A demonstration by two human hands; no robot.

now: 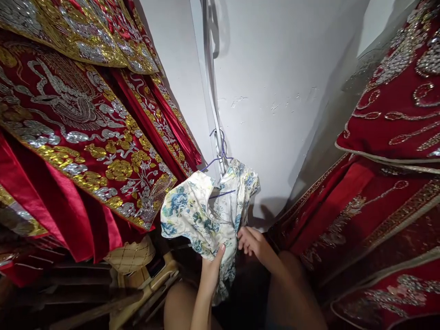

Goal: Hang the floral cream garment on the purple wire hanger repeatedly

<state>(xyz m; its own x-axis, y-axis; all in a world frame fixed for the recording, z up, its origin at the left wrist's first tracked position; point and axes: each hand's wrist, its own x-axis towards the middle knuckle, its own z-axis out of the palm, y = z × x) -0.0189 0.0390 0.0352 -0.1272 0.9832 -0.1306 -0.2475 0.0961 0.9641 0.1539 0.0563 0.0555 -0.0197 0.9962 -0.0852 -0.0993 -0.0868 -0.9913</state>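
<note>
A short-sleeved floral blouse (180, 204), white with blue, green and yellow flowers, hangs tilted on a thin purple wire hanger (223, 194). The hanger's hook sits at a narrow white upright strip (210, 68). My left hand (213, 265) grips the blouse's lower front, thumb on top and the other fingers hidden by cloth. On the other side, the curled fingers of my right hand (250, 241) pinch the blouse at its side edge. Its lower part narrows into folds beside my left forearm, partly hidden.
Red robes with gold and silver embroidery (123, 169) hang at the left. More red beaded garments (388, 137) hang at the right. Behind is a pale wall (268, 68) with chipped paint. At the lower left are a quilted gold bag (132, 256) and a wooden chair (151, 286).
</note>
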